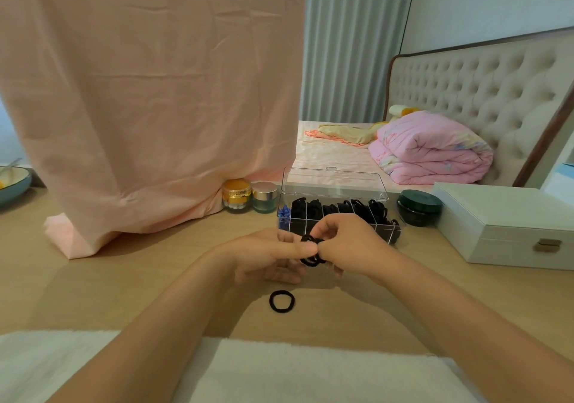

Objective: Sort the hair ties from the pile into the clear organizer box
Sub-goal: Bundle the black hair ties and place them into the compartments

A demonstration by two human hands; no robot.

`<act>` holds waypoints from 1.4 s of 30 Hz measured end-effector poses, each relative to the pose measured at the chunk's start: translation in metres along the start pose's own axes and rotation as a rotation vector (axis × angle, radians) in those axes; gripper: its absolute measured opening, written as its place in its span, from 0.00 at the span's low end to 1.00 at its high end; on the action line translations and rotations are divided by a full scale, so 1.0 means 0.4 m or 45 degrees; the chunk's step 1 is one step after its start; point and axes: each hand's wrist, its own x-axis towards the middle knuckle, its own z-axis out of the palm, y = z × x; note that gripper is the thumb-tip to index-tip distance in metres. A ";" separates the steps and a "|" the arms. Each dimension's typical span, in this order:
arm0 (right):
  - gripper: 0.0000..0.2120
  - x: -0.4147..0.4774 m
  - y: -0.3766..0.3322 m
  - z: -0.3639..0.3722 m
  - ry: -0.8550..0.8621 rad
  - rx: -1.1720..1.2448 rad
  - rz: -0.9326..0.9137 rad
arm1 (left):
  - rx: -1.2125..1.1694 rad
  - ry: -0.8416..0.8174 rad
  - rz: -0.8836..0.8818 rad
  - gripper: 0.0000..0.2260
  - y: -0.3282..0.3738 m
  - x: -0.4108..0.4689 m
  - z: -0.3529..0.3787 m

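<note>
black hair ties (pixel 311 262), pinched in right-hand grip (pixel 351 247)

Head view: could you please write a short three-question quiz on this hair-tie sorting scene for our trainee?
1. True or false: the lid of the clear organizer box stands open.
2. What lies alone on the table, nearer the person than both hands? A) a blue clip B) a single black hair tie C) a jar
3. Fill in: the left hand and right hand together hold a bunch of hair ties coloured ____.
Key: 1 true; 2 B; 3 black.
</note>
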 end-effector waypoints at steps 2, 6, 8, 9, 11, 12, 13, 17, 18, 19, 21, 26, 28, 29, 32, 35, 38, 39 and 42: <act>0.07 -0.002 0.006 -0.006 -0.102 0.033 0.003 | 0.118 0.052 -0.009 0.11 0.004 0.004 -0.002; 0.09 -0.006 0.018 -0.016 -0.351 0.230 -0.004 | 0.223 0.113 -0.004 0.06 0.006 -0.003 -0.016; 0.08 -0.001 0.025 -0.021 -0.368 0.292 0.039 | 0.216 0.134 0.033 0.06 0.008 -0.009 -0.020; 0.07 0.002 0.029 -0.025 -0.372 0.343 0.072 | 0.210 0.156 0.053 0.07 0.011 -0.010 -0.021; 0.08 0.004 0.035 -0.034 -0.396 0.445 0.129 | 0.258 0.217 0.088 0.07 0.020 -0.015 -0.019; 0.10 0.004 0.038 -0.039 -0.409 0.471 0.143 | 0.333 0.246 0.098 0.07 0.025 -0.021 -0.019; 0.10 0.005 0.041 -0.045 -0.410 0.473 0.145 | 0.459 0.266 0.091 0.07 0.033 -0.029 -0.019; 0.07 0.001 0.038 -0.078 -0.365 0.325 0.089 | 1.225 0.149 -0.157 0.08 0.065 -0.068 -0.018; 0.06 -0.001 0.035 -0.087 -0.365 0.297 0.063 | 1.349 0.106 -0.244 0.09 0.067 -0.072 -0.011; 0.06 -0.003 0.032 -0.096 -0.365 0.278 0.040 | 1.434 0.082 -0.316 0.10 0.068 -0.073 -0.003; 0.05 -0.007 0.026 -0.111 -0.368 0.247 0.006 | 1.524 0.095 -0.377 0.09 0.065 -0.067 0.014; 0.07 -0.012 0.019 -0.141 -0.346 0.229 -0.051 | 1.614 0.168 -0.343 0.04 0.051 -0.048 0.039; 0.07 -0.014 0.015 -0.159 -0.335 0.264 -0.062 | 1.629 0.234 -0.282 0.04 0.050 -0.037 0.054; 0.07 -0.015 0.013 -0.169 -0.332 0.286 -0.068 | 1.624 0.279 -0.232 0.05 0.051 -0.029 0.061; 0.07 -0.014 0.013 -0.200 -0.299 0.345 -0.070 | 1.356 0.477 0.049 0.01 0.061 0.010 0.080; 0.07 -0.006 0.020 -0.227 -0.205 0.412 -0.071 | 0.660 0.612 0.329 0.04 0.097 0.055 0.119; 0.03 0.004 0.036 -0.261 -0.032 0.399 -0.070 | 0.224 0.560 0.383 0.09 0.157 0.103 0.159; 0.03 0.006 0.042 -0.274 0.018 0.408 -0.064 | 0.149 0.519 0.379 0.09 0.176 0.119 0.170; 0.01 0.006 0.061 -0.315 0.169 0.442 -0.048 | -0.066 0.407 0.366 0.07 0.220 0.175 0.186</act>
